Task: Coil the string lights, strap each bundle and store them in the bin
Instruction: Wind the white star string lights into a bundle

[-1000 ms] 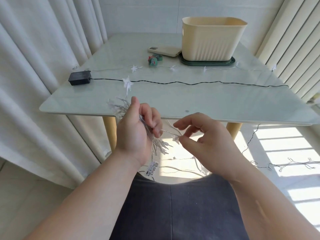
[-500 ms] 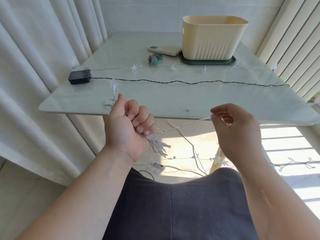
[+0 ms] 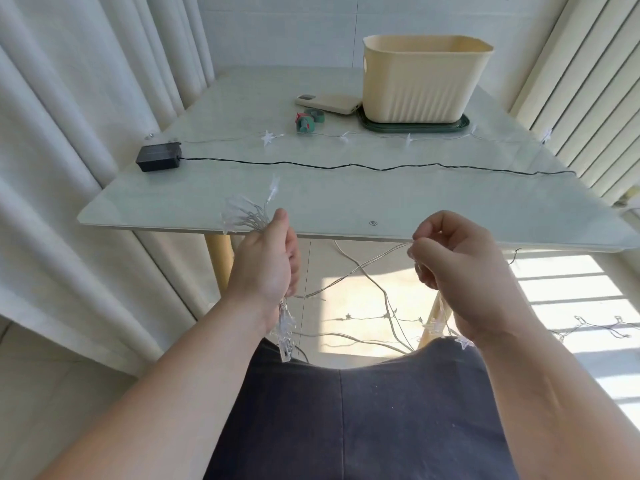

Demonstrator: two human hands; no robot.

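My left hand (image 3: pixel 266 268) grips a coiled bundle of clear star string lights (image 3: pixel 246 216); loops stick out above the fist and stars hang below it. My right hand (image 3: pixel 457 268) pinches the loose clear wire (image 3: pixel 360 270) that stretches across from the bundle. More of that string trails down to the floor. A cream bin (image 3: pixel 422 77) stands on a dark green lid at the back of the table. A black-wired string (image 3: pixel 346 165) with a black battery box (image 3: pixel 158 161) lies across the table. Green straps (image 3: pixel 308 120) lie near the bin.
A pale glass table (image 3: pixel 346 202) on wooden legs stands in front of me. A cream phone-like device (image 3: pixel 329 103) lies beside the bin. Another clear star string (image 3: pixel 343 136) runs across the table. Curtains hang left, blinds right. More wire lies on the sunlit floor (image 3: pixel 595 329).
My right hand moved right, away from the left, drawing the clear wire out taut. My left hand turned and rose slightly with the bundle.
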